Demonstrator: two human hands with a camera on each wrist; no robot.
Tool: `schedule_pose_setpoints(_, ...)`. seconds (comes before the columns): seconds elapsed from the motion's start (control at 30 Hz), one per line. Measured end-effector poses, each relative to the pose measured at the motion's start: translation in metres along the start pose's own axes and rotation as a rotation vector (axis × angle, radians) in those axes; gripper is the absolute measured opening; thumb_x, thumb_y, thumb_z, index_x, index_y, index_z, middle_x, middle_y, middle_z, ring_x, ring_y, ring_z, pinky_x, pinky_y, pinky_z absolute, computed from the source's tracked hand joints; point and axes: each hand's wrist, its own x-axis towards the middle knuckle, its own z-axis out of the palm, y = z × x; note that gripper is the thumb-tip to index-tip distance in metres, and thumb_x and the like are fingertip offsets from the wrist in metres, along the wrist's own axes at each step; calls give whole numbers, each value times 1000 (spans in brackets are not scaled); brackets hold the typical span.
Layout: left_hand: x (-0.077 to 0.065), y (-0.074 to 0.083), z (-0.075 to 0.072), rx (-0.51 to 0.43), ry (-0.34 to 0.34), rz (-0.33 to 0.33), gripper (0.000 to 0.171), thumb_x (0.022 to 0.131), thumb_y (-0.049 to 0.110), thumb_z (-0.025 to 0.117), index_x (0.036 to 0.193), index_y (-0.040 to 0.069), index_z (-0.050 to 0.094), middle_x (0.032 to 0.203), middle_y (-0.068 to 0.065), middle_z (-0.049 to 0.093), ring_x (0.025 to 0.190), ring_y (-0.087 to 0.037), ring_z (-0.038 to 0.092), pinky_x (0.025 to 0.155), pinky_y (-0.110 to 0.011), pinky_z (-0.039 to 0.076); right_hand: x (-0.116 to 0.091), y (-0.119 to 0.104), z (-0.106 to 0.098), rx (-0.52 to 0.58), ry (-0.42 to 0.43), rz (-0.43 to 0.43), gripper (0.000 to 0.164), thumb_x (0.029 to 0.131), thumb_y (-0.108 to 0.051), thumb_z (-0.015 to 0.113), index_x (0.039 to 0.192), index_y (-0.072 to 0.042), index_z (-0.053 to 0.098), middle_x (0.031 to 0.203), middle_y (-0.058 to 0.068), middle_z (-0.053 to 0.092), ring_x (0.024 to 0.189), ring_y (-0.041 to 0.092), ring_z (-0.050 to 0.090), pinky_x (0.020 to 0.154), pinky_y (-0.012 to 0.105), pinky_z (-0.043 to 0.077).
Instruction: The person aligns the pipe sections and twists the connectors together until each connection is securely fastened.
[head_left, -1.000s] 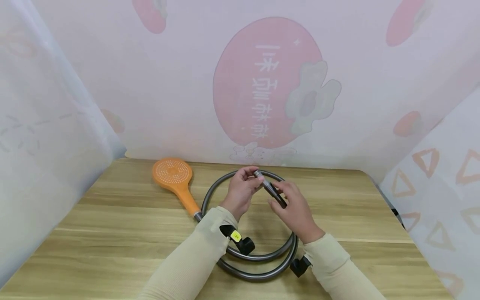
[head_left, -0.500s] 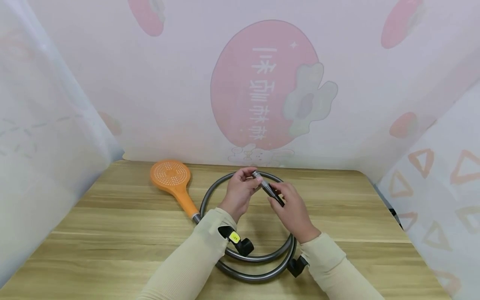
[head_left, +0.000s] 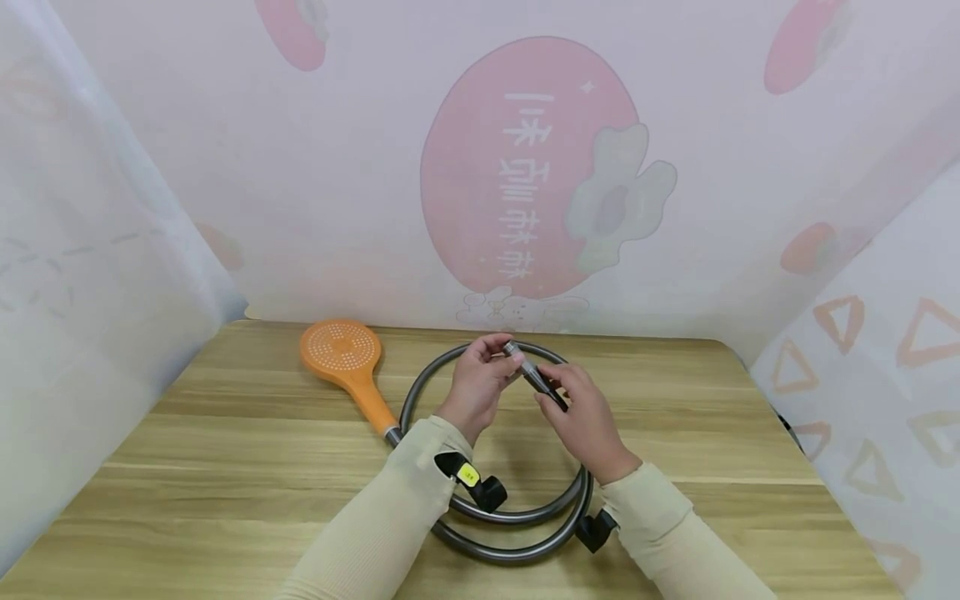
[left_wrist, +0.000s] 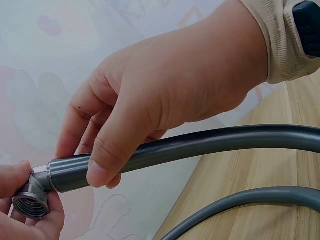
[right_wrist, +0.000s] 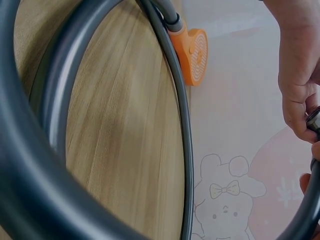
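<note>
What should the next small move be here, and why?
Probably a slight twist of the metal fitting by the left hand: that hand pinches it at one end of the hose, which the right hand grips just behind and could hold steady.

The hose (left_wrist: 230, 138) looks glossy, its elbow (left_wrist: 39, 184) metal.

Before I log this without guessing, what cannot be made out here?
Head view: part of the hose, hidden by the left sleeve.
Head view: writing on the yellow label, too small to read.
Left wrist view: much of the left hand, cut by left edge.
Right wrist view: part of the metal fitting, cut by right edge.
</note>
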Motion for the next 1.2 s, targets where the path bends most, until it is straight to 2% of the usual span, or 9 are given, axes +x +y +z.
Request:
schedule_pose_setpoints(0.3, -1, 1, -1, -8, 4, -8, 28, 88, -11, 61, 112, 2, 56, 102, -8, 54, 87, -15, 57, 84, -30, 52, 0, 1, 1, -4, -4, -6, 35, 87, -4, 70, 122, -4, 63, 110, 10, 60, 99, 31, 58, 80, 46, 51)
schedule_pose_setpoints(0.67, -2, 1, -1, -8, -11, 3, 28, 88, -10, 61, 113, 2, 56, 101, -7, 54, 87, -15, 56, 84, -30, 52, 0, 0, 0, -2, -34, 16, 34, 91, -7, 67, 124, -4, 62, 112, 9, 60, 98, 22, 58, 78, 40, 52)
schedule_pose_setpoints(1.03, -2, 1, -1, -14, -12, 10, 27, 88, -11, 61, 112, 2, 56, 100, -6, 54, 85, -14, 57, 79, -27, 52, 0, 0, -3, -20, -32, -16, 35, 91, -7, 67, 125, -2, 62, 108, 10, 61, 95, 21, 59, 72, 37, 51)
schedule_pose_setpoints(1.2, -3, 1, -1, -19, -10, 9, 28, 88, -11, 61, 113, 1, 56, 99, -6, 54, 85, -15, 57, 78, -26, 52, -1, -1, -3, -12, -41, -13, 36, 91, -6, 65, 127, -1, 60, 112, 11, 62, 97, 23, 59, 74, 38, 52)
